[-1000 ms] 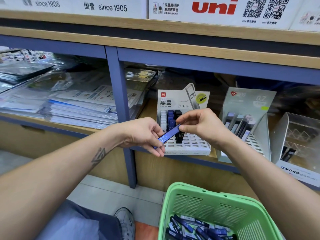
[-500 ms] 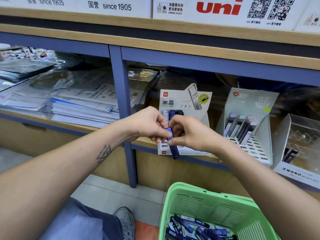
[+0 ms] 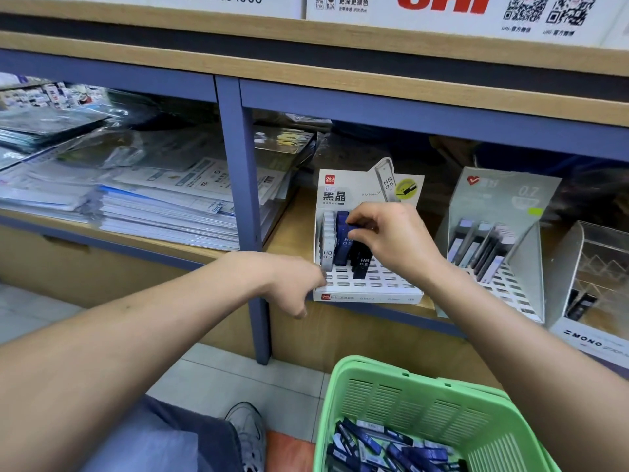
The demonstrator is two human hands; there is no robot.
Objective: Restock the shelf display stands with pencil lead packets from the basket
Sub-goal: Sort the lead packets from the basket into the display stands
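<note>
Packet (image 3: 352, 227), blue: pinched at top end in right hand (image 3: 391, 240), thumb and fingers curled round it, above middle column of white stand (image 3: 369, 287). Whether seated in a slot, cannot tell.
Stand: on shelf (image 3: 292, 229), right of blue post (image 3: 243, 199); slotted tray holding white, blue and black packets marked HB 0.5 in left columns near back card.
Left hand (image 3: 294, 284): at front left corner of stand, fingers loosely curled downward, holding nothing; grip relaxed.
Basket (image 3: 418, 403), green: on floor below shelf, near right forearm; loose blue and white packets heaped inside.
Grey stand (image 3: 503, 199): right of white stand, marked 0.7, several packets upright.
Clear box (image 3: 592, 267): far right, labelled MONO.
Paper stacks (image 3: 163, 206): left bay of shelf.
</note>
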